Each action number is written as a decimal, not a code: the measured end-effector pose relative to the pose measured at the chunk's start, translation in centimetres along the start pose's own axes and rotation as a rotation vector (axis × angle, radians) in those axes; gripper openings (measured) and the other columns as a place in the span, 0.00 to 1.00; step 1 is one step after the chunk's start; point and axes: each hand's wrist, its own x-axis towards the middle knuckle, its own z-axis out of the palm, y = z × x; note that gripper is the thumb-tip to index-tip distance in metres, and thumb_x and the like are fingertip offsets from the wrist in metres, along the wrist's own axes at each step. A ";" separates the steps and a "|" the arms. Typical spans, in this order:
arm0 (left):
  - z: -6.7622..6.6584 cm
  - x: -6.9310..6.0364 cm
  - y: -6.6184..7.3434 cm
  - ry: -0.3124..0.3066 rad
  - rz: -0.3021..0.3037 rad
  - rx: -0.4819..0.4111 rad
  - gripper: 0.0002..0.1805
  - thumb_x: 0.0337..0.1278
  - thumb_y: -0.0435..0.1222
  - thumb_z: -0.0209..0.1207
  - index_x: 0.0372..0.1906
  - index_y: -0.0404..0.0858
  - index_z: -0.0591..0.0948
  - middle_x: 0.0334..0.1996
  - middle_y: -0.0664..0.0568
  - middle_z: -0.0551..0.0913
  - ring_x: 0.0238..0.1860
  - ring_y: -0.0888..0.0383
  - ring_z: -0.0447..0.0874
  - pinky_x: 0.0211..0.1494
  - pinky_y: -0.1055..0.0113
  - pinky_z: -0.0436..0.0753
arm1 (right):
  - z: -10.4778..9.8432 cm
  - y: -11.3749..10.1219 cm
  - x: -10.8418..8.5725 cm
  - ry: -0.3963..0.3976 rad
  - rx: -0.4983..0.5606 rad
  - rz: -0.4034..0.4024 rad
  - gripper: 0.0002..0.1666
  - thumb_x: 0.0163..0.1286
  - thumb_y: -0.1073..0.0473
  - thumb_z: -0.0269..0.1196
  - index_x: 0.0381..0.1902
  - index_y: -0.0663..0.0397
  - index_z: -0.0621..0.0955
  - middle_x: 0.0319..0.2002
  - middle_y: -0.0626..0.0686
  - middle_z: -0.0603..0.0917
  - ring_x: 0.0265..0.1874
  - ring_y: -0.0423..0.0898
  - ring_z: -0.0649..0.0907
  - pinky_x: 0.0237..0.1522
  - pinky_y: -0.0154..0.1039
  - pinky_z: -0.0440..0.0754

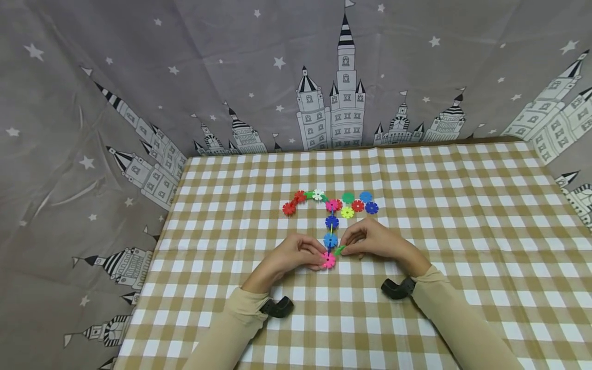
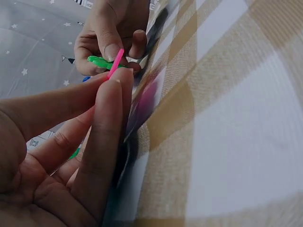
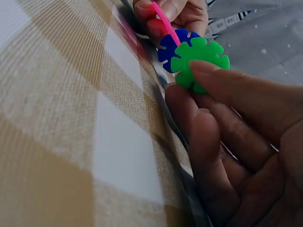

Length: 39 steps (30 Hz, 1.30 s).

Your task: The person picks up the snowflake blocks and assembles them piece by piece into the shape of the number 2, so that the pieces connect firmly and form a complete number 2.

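Observation:
My left hand [image 1: 298, 253] pinches a pink notched plastic disc [image 1: 329, 260] at the near end of a chain of linked discs. Between thumb and fingers of my right hand [image 1: 374, 240] is a green notched disc [image 3: 201, 64], its edge against the pink disc in the right wrist view. A dark blue disc [image 3: 171, 49] stands behind them there. Going away from me, the chain has a light blue disc [image 1: 330, 240], a dark blue disc, and another pink disc [image 1: 331, 204], where a curved row with a white disc [image 1: 318, 195] and red discs [image 1: 289, 208] bends left.
Right of the chain's far end lie several loose discs: a green disc [image 1: 348, 198], a yellow disc [image 1: 347, 211], a red disc [image 1: 358, 205] and blue ones [image 1: 371, 207]. A checked cloth [image 1: 222, 205] covers the table. Behind hangs a grey castle-print curtain [image 1: 259, 61].

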 end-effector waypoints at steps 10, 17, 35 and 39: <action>-0.1 0.2 0.0 0.011 -0.006 -0.037 0.13 0.59 0.23 0.66 0.48 0.22 0.83 0.29 0.53 0.87 0.32 0.61 0.89 0.42 0.64 0.91 | 0.0 0.0 0.1 -0.012 0.050 0.009 0.06 0.68 0.67 0.70 0.40 0.67 0.88 0.37 0.65 0.91 0.25 0.40 0.88 0.31 0.37 0.89; 0.0 0.2 0.0 0.013 0.004 -0.063 0.13 0.60 0.21 0.65 0.49 0.22 0.81 0.30 0.54 0.87 0.33 0.61 0.90 0.44 0.64 0.91 | 0.1 0.1 0.1 0.010 0.081 0.005 0.07 0.68 0.67 0.70 0.41 0.66 0.89 0.39 0.65 0.91 0.27 0.41 0.89 0.34 0.41 0.90; 0.2 0.3 -0.3 0.066 0.017 -0.151 0.10 0.59 0.21 0.65 0.45 0.22 0.82 0.27 0.55 0.89 0.30 0.62 0.90 0.40 0.68 0.90 | 1.1 0.3 0.4 0.090 -0.058 -0.046 0.04 0.66 0.62 0.73 0.37 0.56 0.91 0.34 0.55 0.92 0.28 0.40 0.89 0.33 0.35 0.88; 0.3 0.2 -0.4 0.089 0.011 -0.123 0.10 0.58 0.22 0.67 0.44 0.22 0.83 0.26 0.56 0.89 0.28 0.63 0.89 0.39 0.68 0.90 | 1.4 0.4 0.5 0.099 -0.113 -0.064 0.02 0.66 0.61 0.73 0.35 0.49 0.92 0.35 0.50 0.93 0.33 0.40 0.90 0.37 0.34 0.87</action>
